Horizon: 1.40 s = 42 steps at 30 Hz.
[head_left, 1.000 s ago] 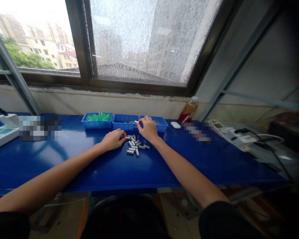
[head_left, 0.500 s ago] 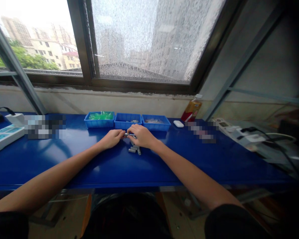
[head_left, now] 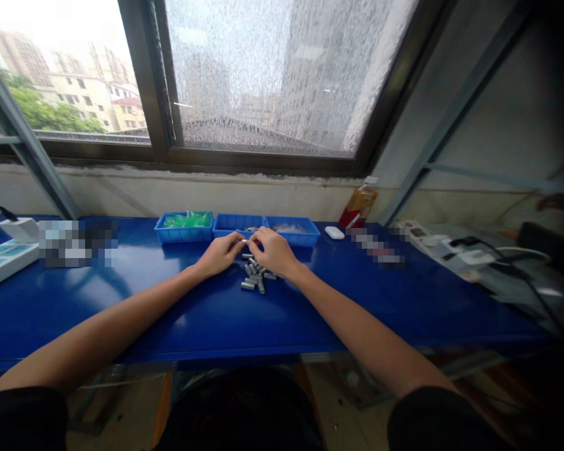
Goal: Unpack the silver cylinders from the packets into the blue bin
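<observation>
My left hand [head_left: 222, 254] and my right hand [head_left: 273, 252] meet fingertip to fingertip just in front of the blue bins. Thumb and fingers are pinched on each side. Between them shows a tiny bright bit of a small metal piece [head_left: 245, 241]; most of it is hidden by the fingers. Right below my hands, a loose pile of short grey metal cylinders [head_left: 254, 273] lies on the blue tabletop [head_left: 207, 319]. Some of the pile lies close under my right hand.
Behind my hands stand three blue bins: one with green pieces [head_left: 183, 235], a middle one [head_left: 230, 235] with a few small parts, and a right one [head_left: 305, 239] with small parts. A white case [head_left: 334, 233], a drink bottle [head_left: 358, 205] and a power strip [head_left: 9, 262] flank them.
The fingertips have drawn closer together, and less of the metal piece shows between them. My hands sit slightly higher in view, uncovering more of the cylinder pile.
</observation>
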Available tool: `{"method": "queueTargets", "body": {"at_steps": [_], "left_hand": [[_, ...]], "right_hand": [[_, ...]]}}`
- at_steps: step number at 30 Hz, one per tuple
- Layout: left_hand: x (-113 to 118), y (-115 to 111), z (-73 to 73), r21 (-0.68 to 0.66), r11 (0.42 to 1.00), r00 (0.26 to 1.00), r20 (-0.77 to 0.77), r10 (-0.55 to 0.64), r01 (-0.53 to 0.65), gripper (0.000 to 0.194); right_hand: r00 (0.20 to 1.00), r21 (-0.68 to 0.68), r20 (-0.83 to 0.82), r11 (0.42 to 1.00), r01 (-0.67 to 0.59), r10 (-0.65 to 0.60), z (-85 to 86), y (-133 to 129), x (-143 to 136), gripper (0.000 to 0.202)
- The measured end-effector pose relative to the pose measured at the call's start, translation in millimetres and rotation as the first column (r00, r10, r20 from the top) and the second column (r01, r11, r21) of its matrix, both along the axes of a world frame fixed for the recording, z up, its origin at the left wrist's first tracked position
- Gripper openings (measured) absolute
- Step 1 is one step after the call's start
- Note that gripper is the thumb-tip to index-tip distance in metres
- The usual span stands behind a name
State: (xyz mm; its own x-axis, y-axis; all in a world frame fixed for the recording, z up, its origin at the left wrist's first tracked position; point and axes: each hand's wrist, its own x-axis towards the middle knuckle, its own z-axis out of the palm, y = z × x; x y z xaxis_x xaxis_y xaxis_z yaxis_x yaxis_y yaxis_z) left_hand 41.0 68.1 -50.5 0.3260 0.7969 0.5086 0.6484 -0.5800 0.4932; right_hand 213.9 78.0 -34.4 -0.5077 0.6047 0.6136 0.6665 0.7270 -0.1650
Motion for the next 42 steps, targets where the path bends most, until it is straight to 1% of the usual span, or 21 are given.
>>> {"method": "queueTargets", "body": {"at_steps": [3, 5, 8, 11, 14, 17, 19, 20, 23, 25, 26, 29, 31, 32, 35, 37, 39, 42], "left_hand": [[1.4, 0.7, -1.8, -0.024, 0.998, 0.991, -0.121, 0.048, -0.051, 0.030], [1.0, -2.4, -2.3, -0.015, 0.997, 0.967, -0.245, 0.073, -0.079, 0.033], [1.2, -7.0, -2.7, -0.005, 0.994, 0.921, -0.378, 0.096, -0.105, 0.029], [1.9, -8.2, -4.4, -0.008, 0.991, 0.914, -0.388, 0.120, -0.134, 0.025], [0.6, -7.9, -6.8, -0.001, 0.993, 0.940, -0.321, 0.111, -0.118, 0.025], [-2.3, -8.9, -7.4, 0.016, 0.994, 0.962, -0.251, 0.106, -0.106, 0.027], [-4.0, -10.2, -6.2, 0.016, 0.995, 0.973, -0.206, 0.105, -0.103, 0.029], [-4.5, -10.8, -5.3, 0.010, 0.995, 0.980, -0.174, 0.097, -0.097, 0.031], [-5.2, -12.3, -2.7, -0.013, 0.999, 0.997, -0.055, 0.046, -0.047, 0.035], [-5.3, -12.8, -1.9, -0.031, 1.000, 1.000, 0.007, 0.006, -0.006, 0.037], [-5.2, -13.1, -1.8, -0.043, 0.999, 1.000, 0.027, -0.010, 0.011, 0.038], [-4.7, -14.3, -1.7, -0.090, 0.995, 0.997, 0.065, -0.041, 0.047, 0.038], [-4.0, -15.4, -1.3, -0.086, 0.994, 0.995, 0.088, -0.054, 0.062, 0.031], [-3.5, -16.1, -1.0, -0.068, 0.996, 0.994, 0.094, -0.055, 0.062, 0.027], [-2.2, -18.8, 1.2, 0.013, 1.000, 0.997, 0.075, -0.019, 0.018, 0.026], [-1.5, -21.1, 3.5, 0.047, 0.999, 0.999, 0.050, 0.012, -0.014, 0.022], [-1.3, -23.2, 6.0, 0.052, 0.998, 0.998, 0.052, 0.027, -0.029, 0.022], [-2.0, -24.1, 8.2, 0.014, 1.000, 0.996, 0.085, 0.025, -0.026, 0.026]], "right_hand": [[0.997, 0.040, -0.011, 0.996, 0.077, -0.077, 1.3, 6.3, 2.7, 0.018], [0.991, 0.066, -0.055, 0.989, 0.129, -0.126, 1.4, 12.7, 5.3, 0.017], [0.972, 0.073, -0.075, 0.971, 0.227, -0.221, -0.8, 22.6, 10.6, 0.016], [0.954, 0.083, -0.038, 0.951, 0.299, -0.297, -5.2, 30.0, 15.7, 0.016], [0.949, 0.101, -0.023, 0.944, 0.314, -0.313, -7.5, 32.5, 17.8, 0.019], [0.948, 0.106, -0.015, 0.943, 0.317, -0.317, -3.1, 25.8, 15.5, 0.024], [0.959, 0.117, 0.004, 0.952, 0.281, -0.284, 2.9, 14.6, 12.0, 0.024], [0.969, 0.122, 0.026, 0.963, 0.239, -0.244, 6.2, 7.6, 9.7, 0.023], [0.989, 0.107, 0.137, 0.993, 0.048, -0.062, 13.7, -13.5, 2.4, 0.021], [0.980, 0.078, 0.199, 0.997, -0.030, 0.014, 15.7, -22.3, -1.7, 0.018], [0.976, 0.060, 0.215, 0.997, -0.048, 0.034, 15.8, -24.5, -3.0, 0.016], [0.978, 0.007, 0.202, 0.998, -0.065, 0.062, 14.9, -23.2, -3.9, 0.011], [0.986, -0.018, 0.156, 0.998, -0.062, 0.064, 14.0, -19.2, -3.0, 0.013], [0.990, -0.028, 0.132, 0.998, -0.053, 0.056, 13.6, -17.1, -2.4, 0.016], [0.994, -0.058, 0.103, 0.998, -0.020, 0.026, 12.3, -12.7, -1.6, 0.027], [0.996, -0.067, 0.088, 0.997, -0.024, 0.030, 11.1, -11.9, -1.6, 0.030], [0.998, -0.064, 0.036, 0.997, -0.051, 0.054, 10.1, -12.9, -2.0, 0.025], [0.996, -0.050, -0.022, 0.995, -0.090, 0.089, 9.5, -15.6, -2.7, 0.015]]}}
